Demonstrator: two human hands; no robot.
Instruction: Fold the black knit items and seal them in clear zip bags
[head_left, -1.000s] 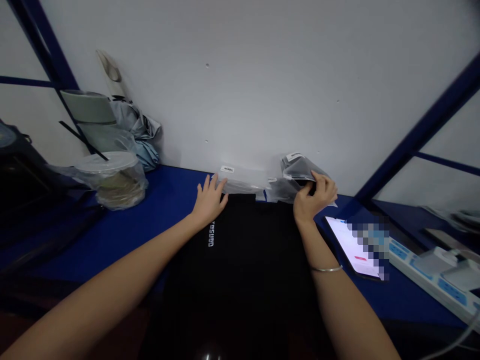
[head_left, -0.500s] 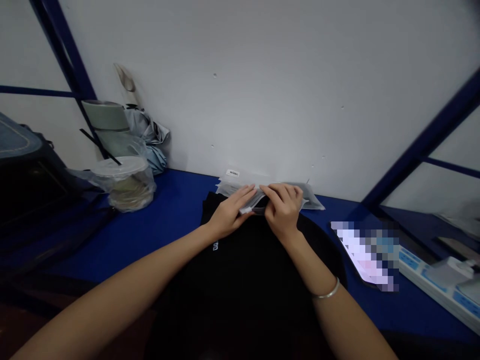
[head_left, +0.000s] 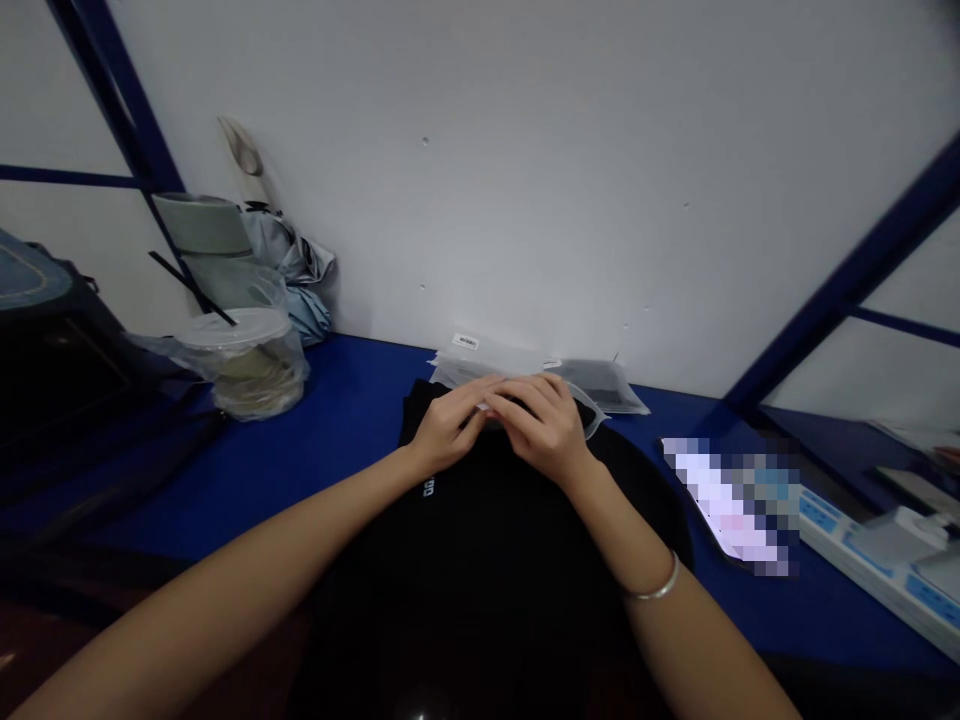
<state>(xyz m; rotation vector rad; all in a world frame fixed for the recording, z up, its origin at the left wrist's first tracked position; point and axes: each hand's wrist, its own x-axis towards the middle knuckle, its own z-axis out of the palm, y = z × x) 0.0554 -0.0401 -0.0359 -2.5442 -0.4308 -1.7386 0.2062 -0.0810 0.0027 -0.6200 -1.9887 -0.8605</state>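
My left hand (head_left: 448,428) and my right hand (head_left: 546,430) meet at the mouth of a frosted plastic zip bag (head_left: 598,412), their fingertips close together. Both hands are closed in a pinch on its near edge. A small white piece, perhaps the zip slider, peeks out between the fingers. Most of the bag is hidden behind my hands; something dark shows through it. Black fabric (head_left: 480,540) with white lettering lies beneath my forearms. Just beyond my hands, further frosted bags (head_left: 491,358) with white barcode labels rest against the wall.
On the blue table (head_left: 352,400), a lidded cup in a plastic bag (head_left: 259,370) stands left, before a green tumbler (head_left: 206,235) and folded umbrella (head_left: 289,250). A dark bag (head_left: 60,340) sits far left. Right are a lit phone (head_left: 724,505) and a power strip (head_left: 862,560).
My right hand has slid left along the bag's edge until its fingers meet my left hand's. The bag's right corner and the bags behind show more now.
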